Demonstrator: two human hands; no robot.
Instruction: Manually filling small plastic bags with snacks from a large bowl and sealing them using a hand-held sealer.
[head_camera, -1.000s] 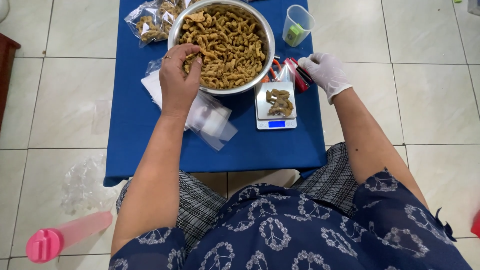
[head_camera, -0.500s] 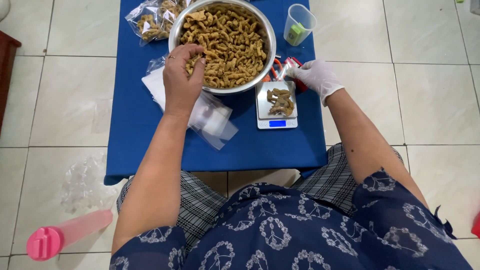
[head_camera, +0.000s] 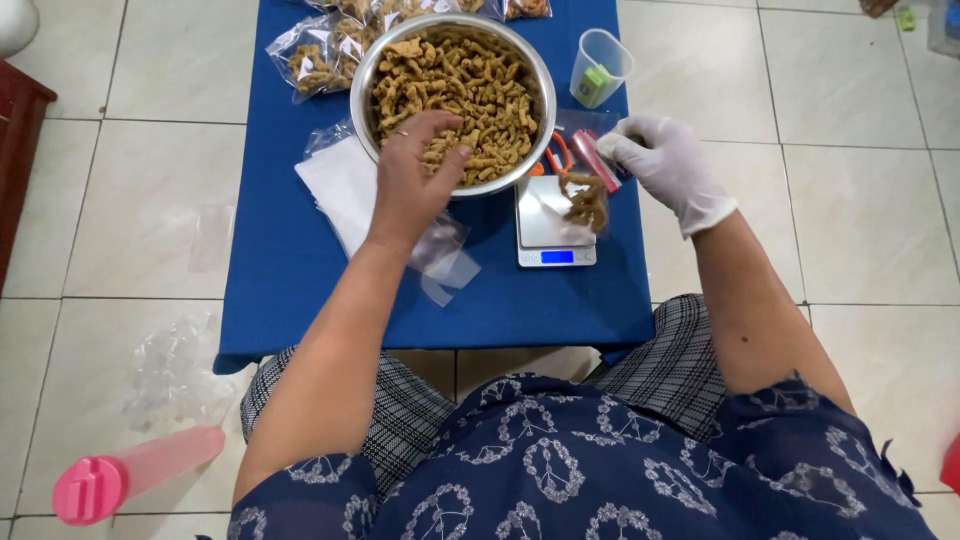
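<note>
A steel bowl (head_camera: 540, 70) full of brown fried snack sticks (head_camera: 470, 70) stands on a blue table (head_camera: 290, 250). My bare left hand (head_camera: 415, 175) reaches over the bowl's near rim, fingers curled into the snacks. My right hand (head_camera: 665, 165), in a white glove, holds up the top of a clear plastic bag (head_camera: 583, 200) partly filled with snacks. The bag hangs just above a small silver scale (head_camera: 550, 230) with a blue display.
Filled snack bags (head_camera: 315, 55) lie at the table's far left. Empty clear bags (head_camera: 440, 260) and white paper (head_camera: 340, 185) lie under my left wrist. A clear measuring cup (head_camera: 600, 65) stands far right. A pink-capped bottle (head_camera: 130, 475) and crumpled plastic (head_camera: 175, 370) lie on the tiled floor.
My right hand moved toward the scale and lifted the snack bag by its top. My left hand pushed further into the bowl.
</note>
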